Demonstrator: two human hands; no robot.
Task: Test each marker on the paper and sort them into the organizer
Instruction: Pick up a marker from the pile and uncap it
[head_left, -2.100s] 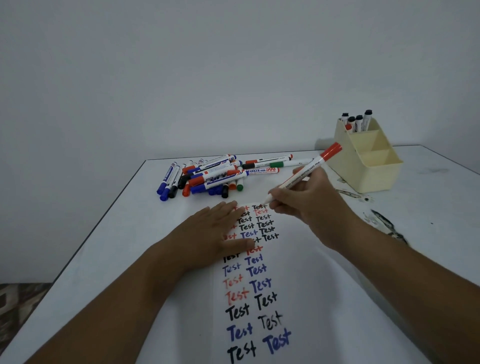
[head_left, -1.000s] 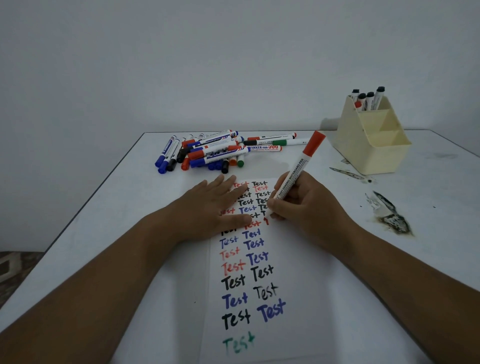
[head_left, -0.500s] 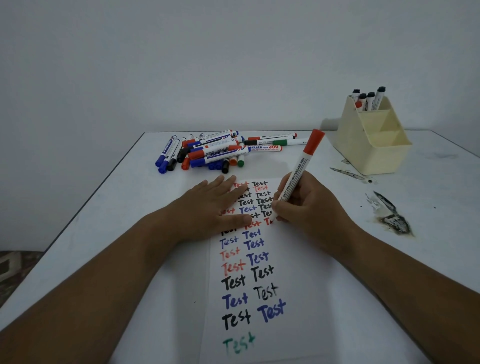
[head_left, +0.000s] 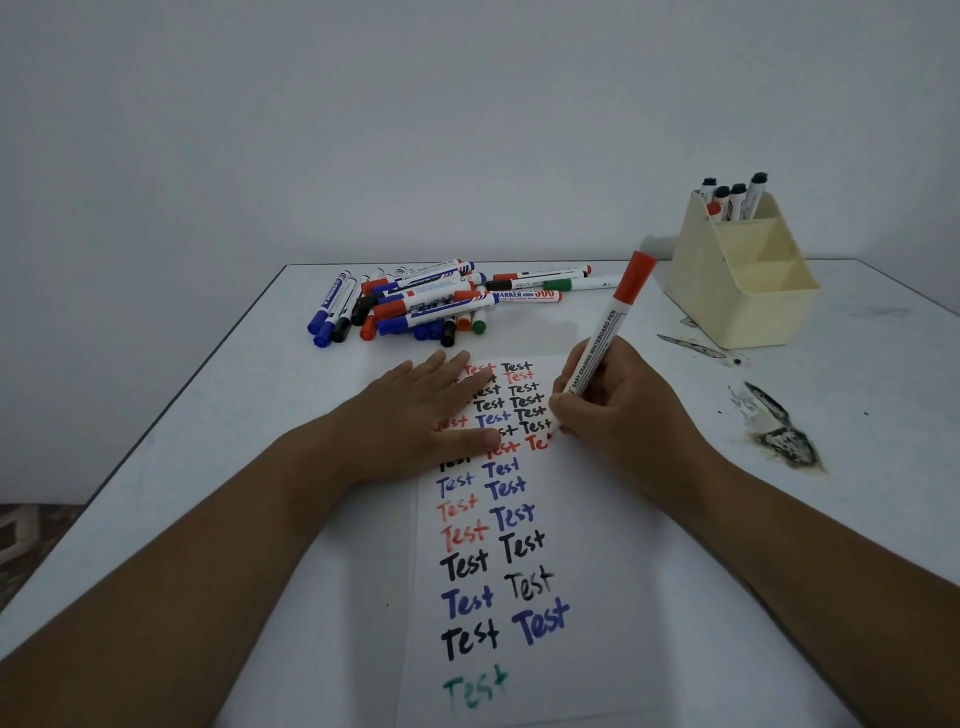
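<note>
A sheet of paper (head_left: 566, 525) covered with "Test" words in black, blue, red and green lies on the white table. My left hand (head_left: 421, 415) rests flat on its upper left part, fingers spread. My right hand (head_left: 623, 410) grips a red marker (head_left: 605, 343) with its cap stuck on the rear end, tip touching the paper beside a partly written red word. A pile of mixed markers (head_left: 426, 301) lies beyond the paper. The cream organizer (head_left: 743, 291) stands at the back right with several markers (head_left: 732, 200) in its rear compartment.
Dark ink smears and scraps (head_left: 779, 431) mark the table right of my right hand, and a smaller streak (head_left: 696, 348) lies in front of the organizer. The table's left edge (head_left: 171, 400) runs diagonally. A plain wall stands behind.
The red marker's tip has moved down the paper's right column and is writing a new red word, which has grown by a letter. My left hand has stayed flat on the sheet.
</note>
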